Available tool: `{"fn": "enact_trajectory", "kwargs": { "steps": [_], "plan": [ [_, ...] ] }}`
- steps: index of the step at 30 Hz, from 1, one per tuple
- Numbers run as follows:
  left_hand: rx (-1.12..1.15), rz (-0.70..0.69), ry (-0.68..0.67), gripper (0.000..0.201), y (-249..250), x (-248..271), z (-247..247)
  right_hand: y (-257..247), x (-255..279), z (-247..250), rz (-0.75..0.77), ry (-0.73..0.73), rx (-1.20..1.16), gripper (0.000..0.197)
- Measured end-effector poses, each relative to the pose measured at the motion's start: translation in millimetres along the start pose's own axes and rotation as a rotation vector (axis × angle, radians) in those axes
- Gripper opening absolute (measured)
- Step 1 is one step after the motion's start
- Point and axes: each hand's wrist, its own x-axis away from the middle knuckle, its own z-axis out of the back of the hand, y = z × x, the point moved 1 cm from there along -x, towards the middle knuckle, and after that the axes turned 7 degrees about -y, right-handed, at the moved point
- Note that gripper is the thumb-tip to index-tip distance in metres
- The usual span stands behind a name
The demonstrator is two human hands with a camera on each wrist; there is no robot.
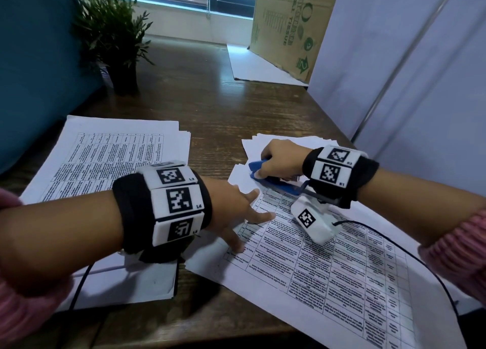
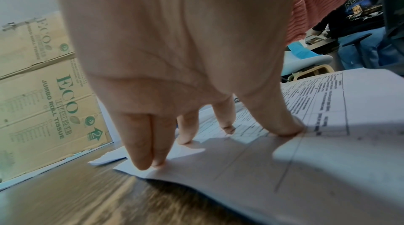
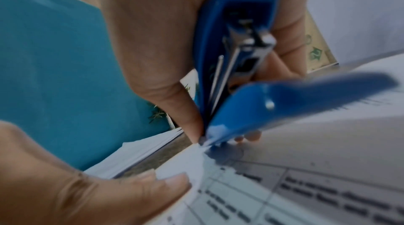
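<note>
Head view, looking down: a person's right hand point(image 1: 281, 160) is curled round a blue stapler point(image 1: 263, 181), with the thumb on its near side. The stapler sits at the far left corner of a set of printed sheets point(image 1: 328, 264) that lies on the wooden bench point(image 1: 210, 107). The left hand point(image 1: 236, 214) rests on the same sheets just beside the stapler, fingers straight and spread. A second stack of printed paper point(image 1: 105, 159) lies further left. A potted plant point(image 1: 115, 33) and a cardboard box point(image 1: 286, 28) stand at the far side of the bench. Both wrists wear black bands with white marker blocks, and pink sleeves show at the picture's edges.

Right wrist view gives the close detail that the head view lacks. The stapler's two blue halves stand apart at the camera end, with the metal magazine showing between them, and they come together at the nose. That nose rests on the very corner of the sheets, with the right thumb touching it. Blur hides whether the paper lies between the halves. Two left fingertips point(image 3: 170, 183) press the paper just beside the nose.

Left wrist view shows the left hand from beneath. Only the fingertips and thumb touch the top sheet, and the palm arches above it. The corner of another sheet pokes out from under the top one. The hand blocks the stapler from this view.
</note>
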Motion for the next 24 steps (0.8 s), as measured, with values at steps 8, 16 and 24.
{"fn": "enact_trajectory", "kwargs": {
  "steps": [8, 16, 24],
  "plan": [
    [0.005, 0.002, 0.005, 0.082, 0.0, -0.1, -0.9, 4.3, -5.5, 7.8, -0.086, -0.071, -0.194, 0.029],
    [0.017, 0.0, 0.036, 0.084, -2.5, -3.3, -5.0, -20.6, 4.1, -0.2, 0.087, 0.074, 0.348, 0.023],
    [0.017, -0.011, 0.051, 0.083, -4.6, -6.8, -6.0, -29.4, 11.7, -14.3, 0.294, 0.222, 0.669, 0.027]
  ]
}}
